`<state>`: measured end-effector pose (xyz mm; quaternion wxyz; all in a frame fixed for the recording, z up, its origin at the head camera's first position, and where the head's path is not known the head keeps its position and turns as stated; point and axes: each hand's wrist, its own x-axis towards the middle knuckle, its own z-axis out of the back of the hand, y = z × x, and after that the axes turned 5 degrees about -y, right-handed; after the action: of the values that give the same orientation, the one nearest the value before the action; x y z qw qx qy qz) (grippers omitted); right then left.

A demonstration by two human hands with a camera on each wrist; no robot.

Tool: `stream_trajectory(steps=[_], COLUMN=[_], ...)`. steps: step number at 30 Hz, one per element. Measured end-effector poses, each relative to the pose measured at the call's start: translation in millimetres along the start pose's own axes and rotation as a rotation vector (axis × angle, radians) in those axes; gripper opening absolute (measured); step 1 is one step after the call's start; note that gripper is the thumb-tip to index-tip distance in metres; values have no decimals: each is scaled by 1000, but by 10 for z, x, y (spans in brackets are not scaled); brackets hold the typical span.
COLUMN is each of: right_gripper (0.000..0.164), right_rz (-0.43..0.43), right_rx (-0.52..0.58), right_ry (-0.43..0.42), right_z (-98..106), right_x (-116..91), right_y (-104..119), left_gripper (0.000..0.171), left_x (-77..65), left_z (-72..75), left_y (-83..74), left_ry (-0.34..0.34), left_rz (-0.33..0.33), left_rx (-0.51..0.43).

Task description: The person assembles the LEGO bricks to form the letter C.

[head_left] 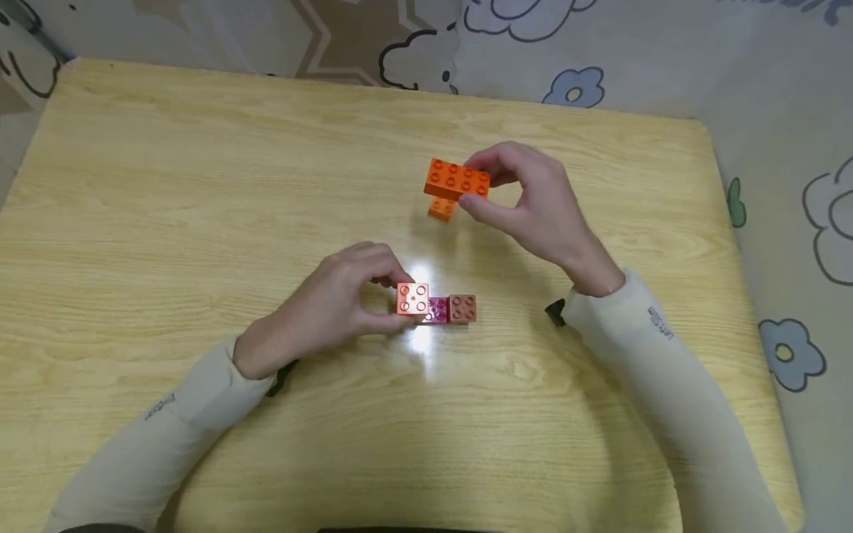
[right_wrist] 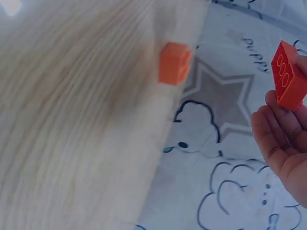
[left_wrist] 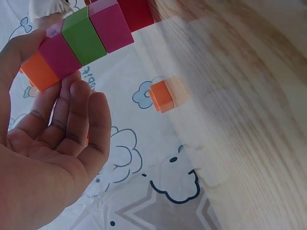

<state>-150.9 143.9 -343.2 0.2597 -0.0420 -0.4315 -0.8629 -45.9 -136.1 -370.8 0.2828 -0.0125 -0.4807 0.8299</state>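
Likely a home or a children's playroom, judging by the pale covering [head_left: 776, 259] printed with blue cartoon flowers [head_left: 793, 359] and brown stars [head_left: 353, 33] around a yellowish wood-grain worktop [head_left: 200, 185] with orange studded plastic toy bricks [head_left: 457, 179].

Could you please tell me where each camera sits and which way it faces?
Head: on the head, facing forward and down at the table; left hand, right hand and sleeves show.
Left wrist: on that wrist, facing the block stack in the left hand, which shows.
Right wrist: on that wrist, facing across the table; the right hand, partly cut off, holds the large orange brick.
Shared: both wrist views catch the small orange block.
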Motion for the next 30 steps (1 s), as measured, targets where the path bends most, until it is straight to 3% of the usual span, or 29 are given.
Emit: stream_trajectory(steps=[13, 23, 30], right_gripper=[37, 36, 35], right_rz=[211, 282, 277], right_rx=[34, 53, 62], right_ry=[20, 78, 96], right_z=[51, -19, -70], right_x=[-429, -650, -715], right_y=[231, 289, 294], left_gripper=[31, 31, 31], left_x=[20, 29, 24], left_z=[-1, 2, -12], left_y=[6, 17, 23], left_ry=[-3, -13, -13], left_rz=[-9, -23, -16], left_rx=[10, 10, 2])
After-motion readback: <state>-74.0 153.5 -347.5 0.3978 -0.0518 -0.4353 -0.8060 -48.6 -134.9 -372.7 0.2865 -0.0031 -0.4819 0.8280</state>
